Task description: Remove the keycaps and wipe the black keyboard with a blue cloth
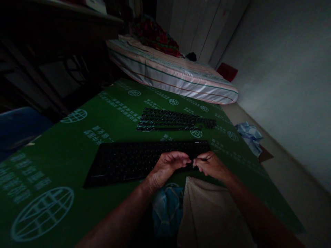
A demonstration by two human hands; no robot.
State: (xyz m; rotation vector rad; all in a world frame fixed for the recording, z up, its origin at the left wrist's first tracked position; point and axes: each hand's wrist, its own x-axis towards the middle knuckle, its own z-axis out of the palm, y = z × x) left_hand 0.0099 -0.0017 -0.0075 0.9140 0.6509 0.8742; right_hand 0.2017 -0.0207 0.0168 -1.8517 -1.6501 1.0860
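Observation:
A black keyboard (124,160) with its keycaps off lies flat on the green board. Over its right part, my left hand (170,163) has its thumb and fingertips brought together; anything between them is too small and dark to make out. Close beside it, my right hand (210,165) pinches a thin dark stick-like tool (204,159), its tip low near the left fingertips. Beyond the keyboard, loose black keycaps (168,119) lie in rows, roughly in keyboard order. Just in front of me are a beige cloth (209,210) and a blue patterned cloth (167,210).
The green board (103,103) carries pale printed globes and lettering. A striped mattress (176,75) with a red patterned cloth (155,36) stands behind it. A blue seat-like object (23,127) is at left, crumpled blue-white material (249,136) at right near the wall (287,75).

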